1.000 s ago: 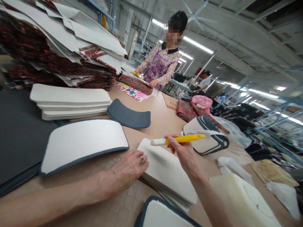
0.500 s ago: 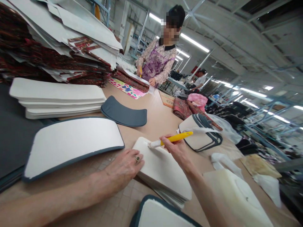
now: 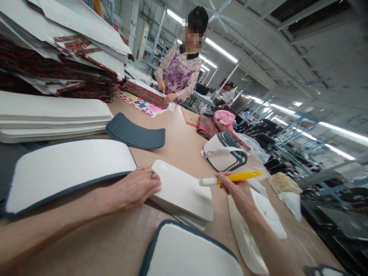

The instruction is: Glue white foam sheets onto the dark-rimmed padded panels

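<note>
My left hand (image 3: 136,188), with a ring on one finger, rests fingers-down on the near left edge of a stack of white curved panels (image 3: 181,193) lying on the tan table (image 3: 178,142). My right hand (image 3: 237,189) pinches a yellow-handled brush (image 3: 230,178) with a white tip, held just past the stack's right edge, above a white glue-smeared board (image 3: 253,226). A larger white panel with a dark grey rim (image 3: 69,168) lies to the left of my left hand. Another such panel (image 3: 189,255) lies at the near edge.
A dark grey curved piece (image 3: 135,134) lies further back. White panel stacks (image 3: 54,117) and patterned fabric piles (image 3: 57,57) fill the left. A person in a purple apron (image 3: 178,74) works at the far end. Rimmed panels (image 3: 225,151), pink bag and fabric rolls sit right.
My right hand has drawn the brush off the top panel to the right, beyond the stack. My view has shifted right. My left hand stays on the stack's edge.
</note>
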Demonstrator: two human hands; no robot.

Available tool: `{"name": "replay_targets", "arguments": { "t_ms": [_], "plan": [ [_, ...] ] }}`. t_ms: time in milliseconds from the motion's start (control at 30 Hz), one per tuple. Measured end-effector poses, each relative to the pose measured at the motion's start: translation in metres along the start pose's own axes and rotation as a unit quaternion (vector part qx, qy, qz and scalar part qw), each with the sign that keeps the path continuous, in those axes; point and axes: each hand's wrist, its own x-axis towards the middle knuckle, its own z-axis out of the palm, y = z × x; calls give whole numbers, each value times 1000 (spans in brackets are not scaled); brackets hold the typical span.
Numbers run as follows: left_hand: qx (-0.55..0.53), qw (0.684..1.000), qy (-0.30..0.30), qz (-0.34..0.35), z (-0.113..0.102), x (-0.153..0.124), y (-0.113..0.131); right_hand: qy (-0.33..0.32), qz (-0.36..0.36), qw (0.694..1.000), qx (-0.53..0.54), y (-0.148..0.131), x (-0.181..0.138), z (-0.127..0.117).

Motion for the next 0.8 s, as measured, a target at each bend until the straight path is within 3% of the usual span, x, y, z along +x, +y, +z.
{"name": "replay_targets", "arguments": {
  "t_ms": [100,233,367,500,700,800],
  "plan": [
    [-122,991,11,-62,-14,10,-13,-81,-32,994,59,-33,-11,40],
    [-150,985,2,-81,-12,15,-28,-177,-51,979,87,-62,-23,91],
    [-148,985,0,-84,-2,15,-34,-216,-61,971,83,-65,-28,109],
    [-141,986,12,-83,4,15,-38,-194,-35,980,28,-45,-33,81],
    [-120,990,14,-69,5,13,-37,-81,23,993,-87,14,-43,-18],
    [-106,991,24,-77,4,14,-36,-32,40,996,-79,23,-43,-41]
  ]
}}
